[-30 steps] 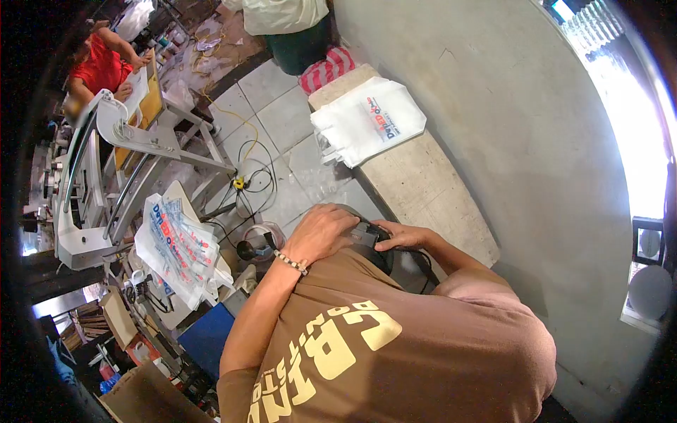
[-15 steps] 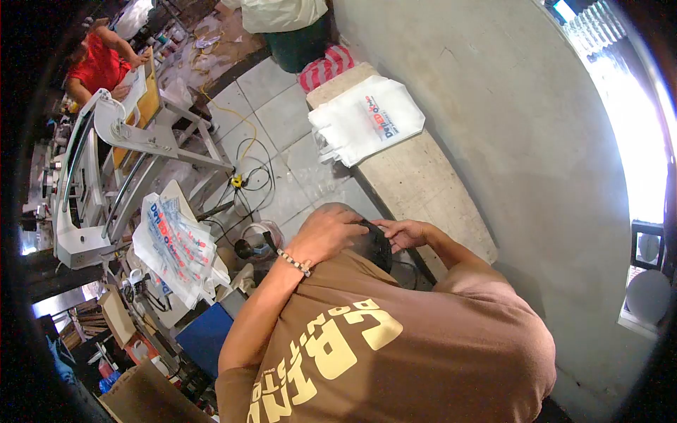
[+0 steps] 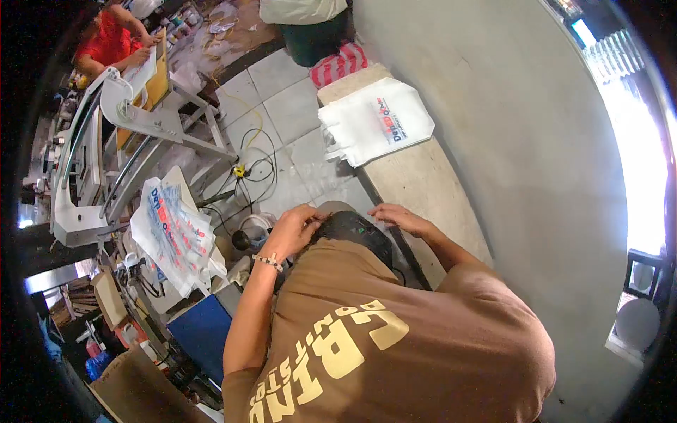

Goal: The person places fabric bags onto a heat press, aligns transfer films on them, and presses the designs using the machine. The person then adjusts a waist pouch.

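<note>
A dark, rounded black object (image 3: 356, 229) with a small green spot lies at my lap, by the hem of my brown shirt. What kind of thing it is I cannot make out. My left hand (image 3: 296, 224), with a beaded bracelet at the wrist, has its fingers bent against the object's left edge. On the other side, my right hand (image 3: 400, 217) is open, its fingers stretched towards the object and holding nothing. To the left, a stack of printed white bags (image 3: 176, 233) lies fanned out. More white bags (image 3: 381, 120) lie on a bench ahead.
The pale bench (image 3: 423, 183) runs along the wall (image 3: 479, 92) on my right. Black cables (image 3: 264, 169) lie coiled on the tiled floor. A white metal frame machine (image 3: 130, 141) stands at the left, with a person in red (image 3: 109, 42) behind it.
My hands have moved apart. The left has shifted left to the black object's edge; the right has drawn back with fingers straightened. More of the black object shows, and the view has shifted slightly.
</note>
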Available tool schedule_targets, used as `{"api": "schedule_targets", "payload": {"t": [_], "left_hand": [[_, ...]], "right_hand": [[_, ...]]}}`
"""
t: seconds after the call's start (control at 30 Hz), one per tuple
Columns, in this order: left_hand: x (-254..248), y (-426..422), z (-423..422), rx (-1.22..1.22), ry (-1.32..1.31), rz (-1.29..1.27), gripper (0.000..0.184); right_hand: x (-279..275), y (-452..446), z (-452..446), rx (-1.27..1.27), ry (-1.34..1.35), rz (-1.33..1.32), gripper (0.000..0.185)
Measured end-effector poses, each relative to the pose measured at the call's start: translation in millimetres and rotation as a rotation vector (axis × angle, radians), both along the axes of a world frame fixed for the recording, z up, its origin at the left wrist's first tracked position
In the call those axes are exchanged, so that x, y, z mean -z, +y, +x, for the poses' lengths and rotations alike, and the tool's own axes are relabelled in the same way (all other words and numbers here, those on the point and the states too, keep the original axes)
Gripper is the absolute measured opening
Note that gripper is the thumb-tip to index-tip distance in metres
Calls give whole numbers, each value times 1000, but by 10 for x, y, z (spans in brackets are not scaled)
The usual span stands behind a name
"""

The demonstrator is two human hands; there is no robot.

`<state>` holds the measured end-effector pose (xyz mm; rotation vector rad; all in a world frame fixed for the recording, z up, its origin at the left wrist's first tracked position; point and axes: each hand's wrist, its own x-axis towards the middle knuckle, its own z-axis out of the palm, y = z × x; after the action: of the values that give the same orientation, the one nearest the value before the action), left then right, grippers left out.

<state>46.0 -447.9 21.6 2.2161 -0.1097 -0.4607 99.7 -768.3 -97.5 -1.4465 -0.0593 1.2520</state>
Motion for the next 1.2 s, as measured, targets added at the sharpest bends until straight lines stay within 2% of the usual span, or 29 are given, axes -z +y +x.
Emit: {"api": "schedule_targets", "payload": {"t": [0.03, 0.07, 0.13, 0.17, 0.2, 0.23, 0.27, 0.33, 0.43, 0.5, 0.57, 0.63, 0.7, 0.77, 0.87, 0.93, 0.97, 1.03, 1.2], "left_hand": [[37, 25, -23, 8, 11, -15, 18], [64, 40, -31, 14, 21, -31, 18], [142, 50, -41, 33, 10, -19, 18], [161, 46, -38, 61, -3, -10, 18], [144, 20, -17, 51, -4, -9, 18], [125, -12, -2, 70, 53, 41, 19], [110, -20, -5, 89, 112, 90, 20], [250, 21, -29, 94, 122, 73, 20], [319, 50, -45, 69, 152, 61, 22], [299, 79, -39, 32, 175, 66, 24], [236, 118, -47, 4, 326, 142, 28], [15, 130, -62, -44, 415, 72, 29], [-2, 165, -117, -89, 500, 2, 31], [122, 235, -233, -41, 218, -100, 30], [196, 265, -308, -41, 113, -105, 28], [189, 265, -327, -35, 79, -74, 26], [172, 267, -323, -21, 42, -39, 24], [148, 262, -325, -12, 21, -8, 22], [-27, 207, -339, -19, -78, 79, 17]], "right_hand": [[-17, 64, 76, 29, -196, 15, 36], [-55, 144, 166, 19, -197, 15, 36], [-173, 343, 330, -42, -523, 93, 24], [-265, 443, 422, -51, -523, 96, 24], [-373, 550, 526, -169, -556, 134, 25], [-446, 655, 596, -285, -587, 175, 27], [-485, 753, 637, -292, -584, 179, 27], [-529, 934, 716, -579, -504, 96, 26], [-531, 1146, 771, -731, -437, 104, 27], [-430, 1294, 710, -694, -413, 183, 27], [-293, 1408, 667, -649, -384, 257, 28], [-188, 1506, 669, -755, -392, 432, 30], [-275, 1582, 721, -845, -465, 435, 26], [-380, 1635, 764, -938, -543, 439, 22], [-570, 1678, 823, -1007, -616, 332, 15], [-719, 1684, 853, -893, -721, 342, 9], [-749, 1689, 866, -898, -720, 342, 9], [-795, 1681, 876, -918, -935, 319, 14], [-973, 1552, 843, -890, -1132, 308, 16]]}}
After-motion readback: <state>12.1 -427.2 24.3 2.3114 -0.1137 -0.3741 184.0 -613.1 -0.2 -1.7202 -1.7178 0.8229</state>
